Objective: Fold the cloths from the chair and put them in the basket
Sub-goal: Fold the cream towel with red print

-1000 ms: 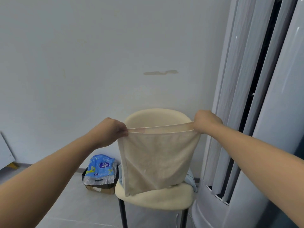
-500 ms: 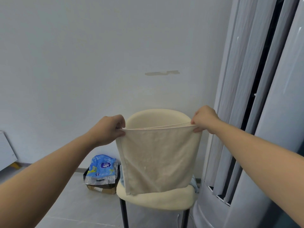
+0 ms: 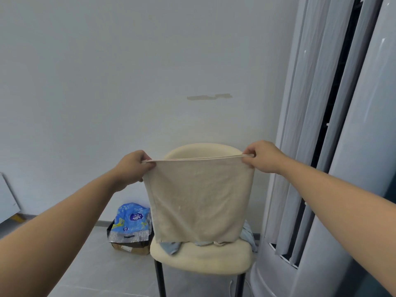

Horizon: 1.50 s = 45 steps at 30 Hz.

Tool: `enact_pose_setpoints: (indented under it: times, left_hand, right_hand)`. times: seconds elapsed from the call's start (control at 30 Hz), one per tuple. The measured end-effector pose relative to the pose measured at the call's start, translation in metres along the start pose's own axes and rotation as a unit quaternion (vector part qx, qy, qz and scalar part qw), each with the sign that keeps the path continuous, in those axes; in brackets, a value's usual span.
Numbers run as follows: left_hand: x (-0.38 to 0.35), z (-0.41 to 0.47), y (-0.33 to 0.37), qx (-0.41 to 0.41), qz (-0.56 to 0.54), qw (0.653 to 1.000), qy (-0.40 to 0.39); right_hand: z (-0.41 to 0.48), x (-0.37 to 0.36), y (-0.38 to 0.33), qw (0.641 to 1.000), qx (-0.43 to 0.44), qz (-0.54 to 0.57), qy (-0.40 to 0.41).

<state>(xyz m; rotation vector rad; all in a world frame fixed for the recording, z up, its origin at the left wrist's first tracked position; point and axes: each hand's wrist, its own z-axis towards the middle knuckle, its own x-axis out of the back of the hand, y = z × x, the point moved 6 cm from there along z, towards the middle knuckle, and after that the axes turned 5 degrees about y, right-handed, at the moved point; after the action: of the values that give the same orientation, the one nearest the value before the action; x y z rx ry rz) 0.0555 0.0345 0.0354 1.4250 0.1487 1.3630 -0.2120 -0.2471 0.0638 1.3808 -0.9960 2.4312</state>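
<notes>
Beside the blue plastic packet (image 3: 131, 219) on the floor, the left hand (image 3: 136, 166) pinches one top corner of the beige terry cloth (image 3: 199, 200), which hangs doubled in front of the cream padded chair (image 3: 203, 257). Its two upper edges, apart a second ago, now lie together, and its hem has lifted clear of the pale blue cloths (image 3: 171, 247) on the seat. The right hand (image 3: 262, 156) pinches the other corner. The first fold looks complete; no basket is in view.

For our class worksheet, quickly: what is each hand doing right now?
Left hand: pinching the beige cloth at its top left corner.
Right hand: pinching its top right corner.
</notes>
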Motion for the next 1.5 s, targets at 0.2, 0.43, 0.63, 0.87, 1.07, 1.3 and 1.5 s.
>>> enact_pose_setpoints:
  times: [0.2, 0.43, 0.63, 0.87, 1.07, 1.3, 1.5]
  left_hand:
    - [-0.007, -0.009, 0.012, 0.045, -0.176, 0.983, -0.012]
    - [-0.04, -0.017, 0.073, -0.007, -0.225, 0.971, -0.078]
    - [-0.07, -0.028, 0.101, -0.079, -0.124, 0.985, -0.091]
    - [-0.073, -0.034, 0.087, -0.061, -0.15, 0.982, -0.097]
    - [-0.078, -0.035, 0.074, -0.033, -0.183, 0.98, -0.07]
    - [-0.107, -0.037, 0.049, -0.06, -0.116, 0.987, -0.097]
    - [-0.117, -0.039, 0.037, -0.107, 0.003, 0.991, -0.078]
  right_hand:
    - [0.0, -0.008, 0.012, 0.992, -0.04, -0.114, -0.036]
    - [-0.016, -0.043, 0.001, 0.976, -0.021, -0.181, -0.122]
    - [-0.029, -0.057, -0.071, 0.955, 0.024, 0.291, -0.06]
    - [-0.025, -0.065, -0.091, 0.971, 0.07, 0.227, -0.027]
    - [-0.018, -0.062, -0.107, 0.985, 0.109, 0.131, 0.012]
    - [0.001, -0.021, -0.092, 0.986, 0.068, 0.108, 0.104]
    - [0.015, 0.011, -0.066, 0.977, 0.023, 0.12, 0.175]
